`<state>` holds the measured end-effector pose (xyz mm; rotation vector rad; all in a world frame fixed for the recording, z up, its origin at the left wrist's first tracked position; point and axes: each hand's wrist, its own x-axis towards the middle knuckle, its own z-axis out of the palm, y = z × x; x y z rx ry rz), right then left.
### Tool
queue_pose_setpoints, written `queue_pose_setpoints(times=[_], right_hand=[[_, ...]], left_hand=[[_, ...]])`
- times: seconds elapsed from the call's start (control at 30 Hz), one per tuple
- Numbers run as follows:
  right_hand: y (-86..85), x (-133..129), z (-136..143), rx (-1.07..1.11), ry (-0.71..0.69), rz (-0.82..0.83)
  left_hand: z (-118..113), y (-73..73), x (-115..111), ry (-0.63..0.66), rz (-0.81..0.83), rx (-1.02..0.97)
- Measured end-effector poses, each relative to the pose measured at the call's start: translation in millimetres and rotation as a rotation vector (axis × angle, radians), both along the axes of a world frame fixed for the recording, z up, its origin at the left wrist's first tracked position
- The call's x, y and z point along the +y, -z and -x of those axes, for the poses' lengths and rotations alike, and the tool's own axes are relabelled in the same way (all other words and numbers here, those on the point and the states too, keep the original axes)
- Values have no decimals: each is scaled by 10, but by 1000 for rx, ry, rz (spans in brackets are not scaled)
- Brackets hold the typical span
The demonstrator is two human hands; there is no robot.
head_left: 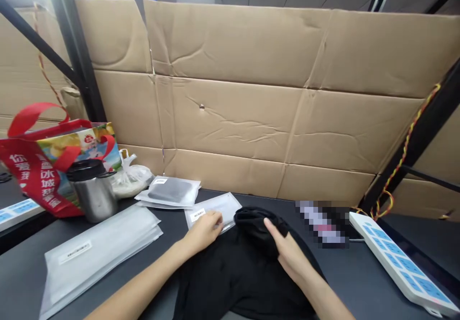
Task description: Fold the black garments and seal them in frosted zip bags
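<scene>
A black cloth garment [237, 272] lies bunched on the dark table, its upper edge gathered in an open loop. My right hand [287, 253] grips this loop, thumb on top and the other fingers hidden in the fabric. Just left of the loop, my left hand [205, 231] has its fingers curled together, over the edge of a frosted plastic bag [230, 205] with a white label. Whatever its fingertips hold is too small to make out.
More frosted bags lie at the left [97, 253] and back [170, 190]. A steel flask [95, 198], a red carrier bag [39, 181] and a knotted white plastic bag [131, 178] stand back left. A power strip [402, 262] lies right. Cardboard [237, 109] walls the back.
</scene>
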<state>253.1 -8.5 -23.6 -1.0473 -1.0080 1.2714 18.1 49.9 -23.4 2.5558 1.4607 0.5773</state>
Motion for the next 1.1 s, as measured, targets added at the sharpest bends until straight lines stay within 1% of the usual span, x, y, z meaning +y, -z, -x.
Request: queue_pose_setpoints(times=[0.07,0.1,0.17,0.2,0.33,0.37,0.43,0.5,0.53,0.57,0.63,0.67,0.7,0.73,0.83,0.93,1.03,1.1], right_hand=[[22,48,-105,222,9,144],[43,75,-145,299,-1,192],[82,127,-199,400,-15,238],[94,152,-211,388,-13,228],[61,252,-154,63,19,102],[38,272,-111,16,38,73],[-5,289,6,1,91,8],[-20,257,143,-65,143,-112],[-11,221,207,-159,123,-206],[9,175,262,-292,51,-316],[70,75,329,-604,-189,-520],[100,30,337,-738,-309,-582],[125,-7,329,-828,-398,-605],[140,-35,308,-890,-445,-607],[128,-68,206,-1011,-501,-608],[83,-76,130,-1100,-565,-628],[70,-98,153,-1147,-545,-614],[87,-116,235,-1171,-453,-572]], left_hand=[[81,28,41,20,58,-49],[106,32,55,30,83,-72],[116,37,58,44,119,-117],[101,40,44,51,131,-140],[-29,68,-64,102,195,-222],[-59,76,-84,116,223,-240],[-93,88,-95,132,280,-280],[-88,90,-75,132,326,-325],[-76,87,-61,130,340,-350],[-60,83,-49,130,349,-376],[-31,76,-38,133,348,-426],[-22,77,-39,135,341,-447],[-17,82,-42,137,333,-462],[-17,90,-44,137,325,-471],[-32,113,-37,109,295,-468],[-51,84,-30,40,220,-460],[-86,3,-83,24,130,-437],[-126,-51,-151,64,86,-405]])
